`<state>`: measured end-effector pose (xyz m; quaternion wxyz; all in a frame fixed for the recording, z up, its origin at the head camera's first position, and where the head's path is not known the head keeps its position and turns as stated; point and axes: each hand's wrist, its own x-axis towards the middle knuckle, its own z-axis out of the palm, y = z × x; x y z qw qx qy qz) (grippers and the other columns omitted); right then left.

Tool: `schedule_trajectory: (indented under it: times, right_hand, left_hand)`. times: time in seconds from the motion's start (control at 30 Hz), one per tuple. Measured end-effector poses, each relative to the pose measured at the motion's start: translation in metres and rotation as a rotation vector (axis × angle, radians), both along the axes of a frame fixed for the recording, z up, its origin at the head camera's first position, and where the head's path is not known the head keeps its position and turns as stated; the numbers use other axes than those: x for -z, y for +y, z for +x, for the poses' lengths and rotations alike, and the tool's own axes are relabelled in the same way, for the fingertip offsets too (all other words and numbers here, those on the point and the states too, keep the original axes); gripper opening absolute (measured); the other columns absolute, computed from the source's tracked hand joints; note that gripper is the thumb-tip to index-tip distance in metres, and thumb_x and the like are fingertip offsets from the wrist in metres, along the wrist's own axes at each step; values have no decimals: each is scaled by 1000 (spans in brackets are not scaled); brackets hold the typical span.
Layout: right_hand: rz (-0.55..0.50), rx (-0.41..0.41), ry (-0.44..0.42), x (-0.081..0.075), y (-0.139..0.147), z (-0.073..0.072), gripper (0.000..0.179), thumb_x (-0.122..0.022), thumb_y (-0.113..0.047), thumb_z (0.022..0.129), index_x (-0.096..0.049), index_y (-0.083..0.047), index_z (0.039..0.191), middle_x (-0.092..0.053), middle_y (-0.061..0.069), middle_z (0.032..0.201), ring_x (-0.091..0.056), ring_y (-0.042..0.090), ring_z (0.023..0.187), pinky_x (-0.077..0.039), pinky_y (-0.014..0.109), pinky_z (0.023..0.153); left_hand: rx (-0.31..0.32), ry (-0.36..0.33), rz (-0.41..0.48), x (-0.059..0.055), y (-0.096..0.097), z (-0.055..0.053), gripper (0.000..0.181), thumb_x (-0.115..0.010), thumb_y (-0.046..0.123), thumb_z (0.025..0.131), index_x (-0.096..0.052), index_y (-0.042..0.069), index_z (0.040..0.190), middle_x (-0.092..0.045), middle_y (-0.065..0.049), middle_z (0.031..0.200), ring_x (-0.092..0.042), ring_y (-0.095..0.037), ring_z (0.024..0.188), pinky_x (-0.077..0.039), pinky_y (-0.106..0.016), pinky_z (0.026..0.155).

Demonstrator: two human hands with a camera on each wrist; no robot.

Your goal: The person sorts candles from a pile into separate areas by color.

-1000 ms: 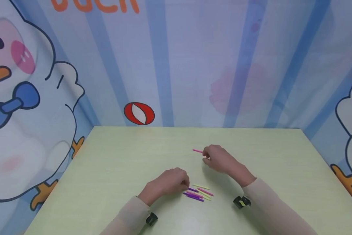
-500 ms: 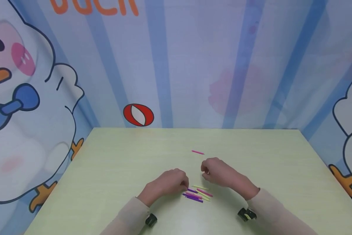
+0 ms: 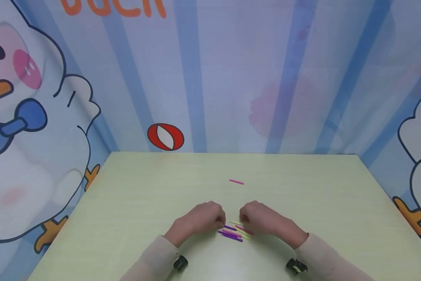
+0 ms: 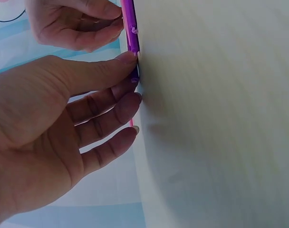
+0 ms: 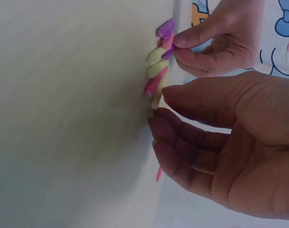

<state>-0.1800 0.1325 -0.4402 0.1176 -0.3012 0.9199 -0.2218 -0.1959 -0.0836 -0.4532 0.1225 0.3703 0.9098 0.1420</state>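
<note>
Thin purple, pink and yellow sticks (image 3: 232,235) lie in a loose heap on the table between the hands. At the heap's left end, my left hand (image 3: 201,217) pinches the tip of a purple stick (image 5: 168,52) between thumb and forefinger; its other fingers are bent loosely. My right hand (image 3: 266,219) is low at the heap's right side and partly covers it in the head view. In the right wrist view its thumb and forefinger stand apart, close to the end of a yellow stick (image 5: 157,99). Contact there cannot be told.
A single pink stick (image 3: 236,182) lies apart, farther back on the pale table (image 3: 154,183). Behind the table's back edge hangs a blue striped backdrop (image 3: 228,78) with cartoon ducks. A black wrist device (image 3: 180,263) sits under the left cuff.
My right hand has left the lone pink stick at the back and come down toward me to the heap's right side. The left hand keeps its place on the purple stick.
</note>
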Motion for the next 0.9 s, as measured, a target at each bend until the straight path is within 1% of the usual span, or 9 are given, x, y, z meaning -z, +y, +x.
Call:
schedule_trajectory:
  times: [0.07, 0.13, 0.3, 0.53, 0.73, 0.9]
  right_hand:
    - [13, -7, -11, 2, 0, 1, 19, -69, 2, 85, -68, -11, 71, -54, -6, 62, -46, 8, 57, -41, 25, 54]
    - [17, -6, -9, 4, 0, 2, 19, -70, 2, 85, -68, -12, 72, -54, -8, 62, -46, 7, 57, -42, 25, 54]
    - [30, 0, 9, 6, -1, 3, 19, -72, 0, 84, -67, -12, 71, -52, -7, 62, -45, 8, 57, -41, 25, 53]
    - [27, -1, 12, 6, -1, 4, 20, -71, 1, 84, -66, -12, 69, -52, -7, 61, -44, 8, 56, -39, 25, 52]
    - [16, -7, 27, 6, 0, 4, 19, -71, 2, 83, -67, -11, 70, -52, -7, 62, -44, 7, 57, -40, 25, 52]
    - [-1, -3, 12, 6, 2, 4, 17, -69, 3, 81, -68, -10, 71, -53, -7, 63, -46, 8, 57, -41, 25, 53]
  left_hand:
    - [-1, -4, 1, 1, 0, 0, 5, -75, 14, 91, -79, 15, 93, -67, 10, 83, -58, -3, 79, -50, -21, 76]
    - [-1, -5, 3, 1, 1, 0, 5, -75, 14, 90, -79, 15, 93, -67, 11, 83, -58, -3, 79, -50, -21, 76]
    - [-6, -2, 4, 0, 1, 0, 5, -75, 14, 91, -79, 15, 92, -67, 11, 83, -58, -3, 79, -50, -22, 77]
    - [-15, -10, -8, -2, 2, 2, 5, -74, 14, 91, -79, 15, 92, -67, 10, 83, -58, -3, 79, -50, -22, 76]
    - [-7, 18, -24, -2, 3, 3, 5, -73, 14, 92, -78, 15, 91, -66, 10, 83, -57, -3, 77, -50, -21, 75]
    - [-35, 28, -58, -4, 1, 4, 7, -69, 14, 94, -76, 16, 91, -61, 11, 81, -53, -4, 73, -49, -22, 72]
